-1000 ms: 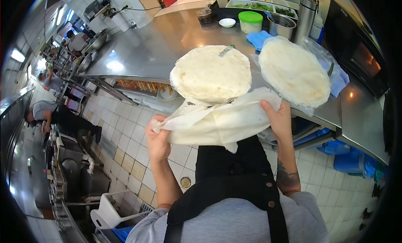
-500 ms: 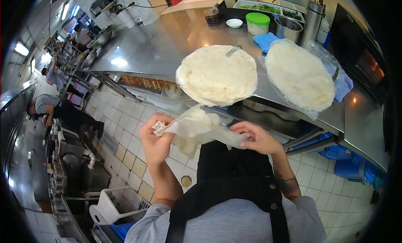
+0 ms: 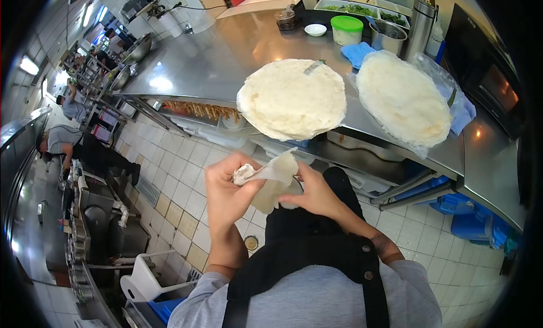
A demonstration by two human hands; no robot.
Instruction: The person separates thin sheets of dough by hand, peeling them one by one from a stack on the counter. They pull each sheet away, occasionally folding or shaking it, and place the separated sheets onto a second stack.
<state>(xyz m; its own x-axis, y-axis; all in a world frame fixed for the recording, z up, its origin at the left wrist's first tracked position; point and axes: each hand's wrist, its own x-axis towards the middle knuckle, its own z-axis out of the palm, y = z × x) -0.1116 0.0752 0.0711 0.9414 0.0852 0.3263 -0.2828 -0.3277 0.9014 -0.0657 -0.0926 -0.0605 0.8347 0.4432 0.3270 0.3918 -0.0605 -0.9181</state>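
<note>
Both my hands hold a thin, pale sheet (image 3: 273, 178) crumpled into a small wad at chest height, in front of my black apron. My left hand (image 3: 228, 188) pinches its left end. My right hand (image 3: 315, 193) presses it from the right. Beyond them, at the edge of the steel counter (image 3: 215, 62), lie two round stacks of flatbreads: one in the middle (image 3: 292, 98) that overhangs the edge, and one on the right (image 3: 403, 96) that rests on clear plastic.
At the counter's back stand a green-lidded tub (image 3: 347, 30), a white bowl (image 3: 315, 29), a steel pot (image 3: 389, 36), a steel flask (image 3: 421, 21) and a blue cloth (image 3: 359, 52). An oven (image 3: 492, 73) is at right. Other people (image 3: 73, 144) work at left. Blue tubs (image 3: 469, 223) sit on the tiled floor.
The sheet was spread wide between my hands under the flatbreads. My hands have come together and crushed it into a small wad close to my chest.
</note>
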